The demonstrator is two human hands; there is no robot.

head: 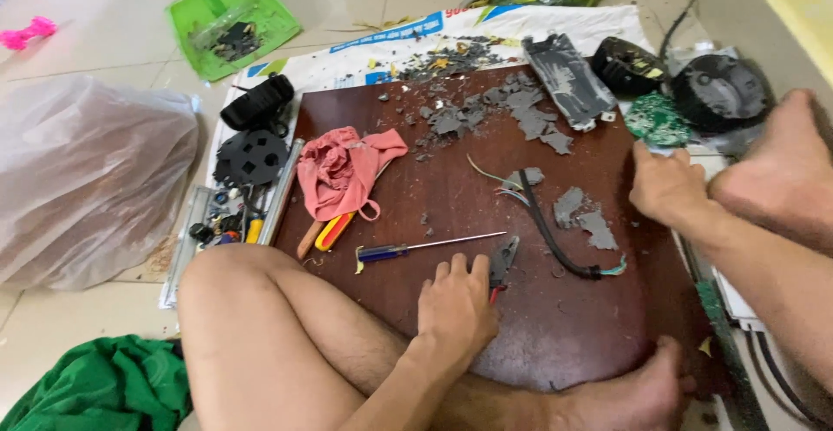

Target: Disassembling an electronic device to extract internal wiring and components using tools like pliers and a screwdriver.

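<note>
My left hand [455, 305] lies flat on a dark red-brown board [451, 197], fingers spread. Its fingertips are beside small cutters [502, 262] with red handles that run under the hand. A blue-handled screwdriver [386, 251] lies just left of the fingers. My right hand [666, 185] sits at the board's right edge with the fingers curled under; what they grip is hidden. A black cable [547, 233] with coloured wires lies between the hands. A green circuit board [657, 119] is just beyond the right hand.
Grey broken fragments [521, 110] litter the board's far side, near a grey panel [568, 80]. A pink cloth [343, 171] covers yellow and orange tool handles. Black round housings [720, 93] sit far right, a green dustpan [230, 19] and a plastic bag [87, 179] left. My bare legs frame the board.
</note>
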